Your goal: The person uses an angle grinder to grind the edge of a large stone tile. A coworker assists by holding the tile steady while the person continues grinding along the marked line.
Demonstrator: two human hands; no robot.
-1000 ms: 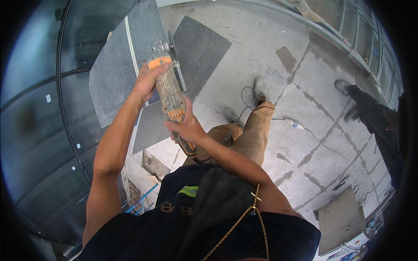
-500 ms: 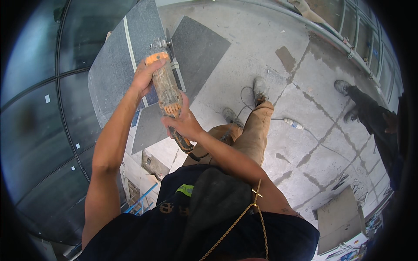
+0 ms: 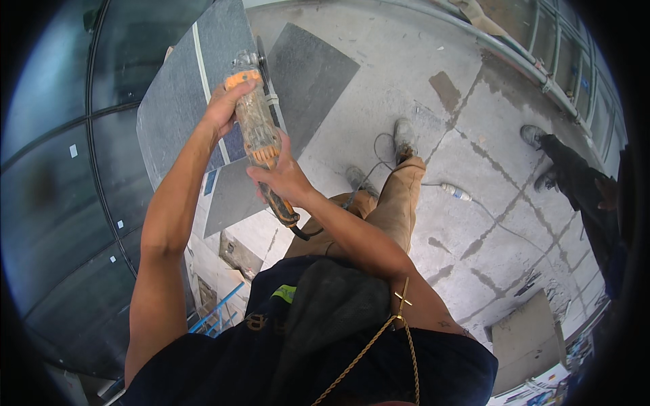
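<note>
A big grey stone slab (image 3: 172,101) lies flat under both hands. On top of it sits an orange angle grinder (image 3: 256,132), and its round cutting disc (image 3: 261,62) stands at the slab's far edge, just past the front hand. The left hand (image 3: 222,108) is wrapped tight around the grinder's front end, near the disc. The right hand (image 3: 281,177) is wrapped tight around the back handle. A black power cord (image 3: 306,233) hangs from the handle, just behind the right hand.
</note>
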